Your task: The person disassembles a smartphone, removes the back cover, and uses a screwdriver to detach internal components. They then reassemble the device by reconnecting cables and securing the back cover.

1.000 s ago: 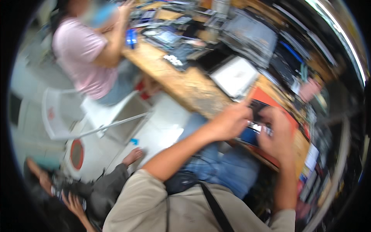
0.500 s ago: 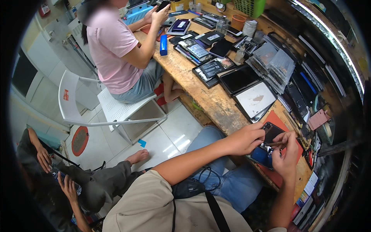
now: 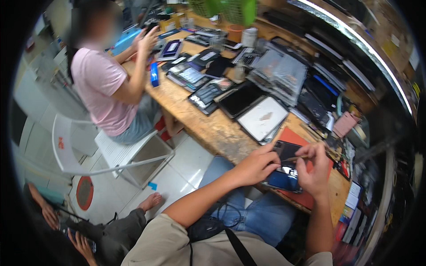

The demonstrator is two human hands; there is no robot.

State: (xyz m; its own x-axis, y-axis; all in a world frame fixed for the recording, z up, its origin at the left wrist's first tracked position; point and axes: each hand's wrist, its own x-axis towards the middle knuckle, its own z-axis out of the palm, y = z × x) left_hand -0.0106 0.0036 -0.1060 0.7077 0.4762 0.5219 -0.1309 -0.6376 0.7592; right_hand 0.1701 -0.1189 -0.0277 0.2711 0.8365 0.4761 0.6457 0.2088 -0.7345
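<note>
An opened phone lies on a red-orange mat (image 3: 304,199) at the bench's near edge. Its dark part (image 3: 288,149) is on the far side and a glossy blue panel (image 3: 283,181) on the near side. My left hand (image 3: 259,166) rests at the phone's left edge, fingers curled against it; what they may grip is hidden. Above the phone's right side, my right hand (image 3: 314,170) pinches a thin brownish tool (image 3: 293,158), its tip pointing left over the phone. Blur hides the tool's exact kind.
Past my left hand lie a white-backed tablet (image 3: 262,118), a black tablet (image 3: 242,99) and several disassembled devices. Stacked clear bags (image 3: 280,73) sit further back. A co-worker in pink (image 3: 100,88) sits at far left, holding a phone; another person's hands (image 3: 80,244) show lower left.
The view has swung, shifting the bench left in the picture. My right hand has lifted slightly and its fingers have spread more around the tool. The left hand stays at the phone.
</note>
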